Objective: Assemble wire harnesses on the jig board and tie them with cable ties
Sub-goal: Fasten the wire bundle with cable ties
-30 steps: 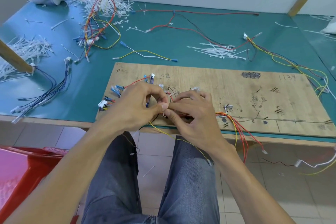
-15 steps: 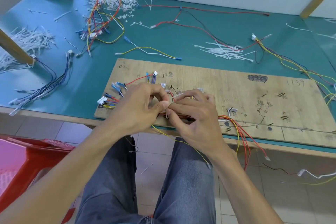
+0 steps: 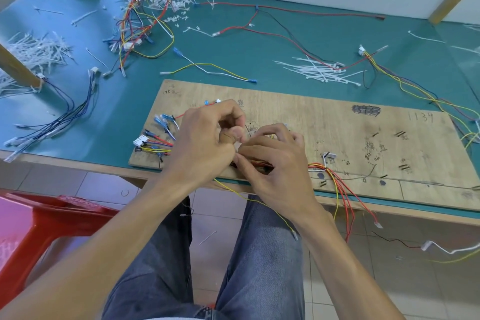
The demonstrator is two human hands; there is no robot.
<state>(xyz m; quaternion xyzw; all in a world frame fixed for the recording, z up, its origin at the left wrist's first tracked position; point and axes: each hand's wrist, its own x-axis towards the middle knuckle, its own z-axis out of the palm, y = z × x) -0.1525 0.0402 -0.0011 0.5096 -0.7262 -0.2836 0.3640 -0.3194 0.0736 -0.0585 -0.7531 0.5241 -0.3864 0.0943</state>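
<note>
At the near edge of the jig board (image 3: 337, 122), the fingers of both hands meet over the wire harness (image 3: 317, 166). On the left hand (image 3: 205, 145) the fingers are curled tight, with thumb and forefinger pinching a short white cable tie (image 3: 237, 147). The right hand (image 3: 275, 171) curls its fingers over the red and orange wires, its thumb tip pressed to them just beside the tie. Whether it also grips the tie is hidden.

Left of the hands, the harness fans out to blue terminals (image 3: 163, 121) and a white connector (image 3: 140, 141) lying on the board. To the right, its wires drop over the board's front edge and hang above the floor.

The board lies flat on a green table (image 3: 259, 54). Beyond it are a heap of loose cable ties (image 3: 317, 71) and a coiled bundle of red and yellow wires (image 3: 145, 21). A red stool (image 3: 39, 221) stands beside the person's left knee.
</note>
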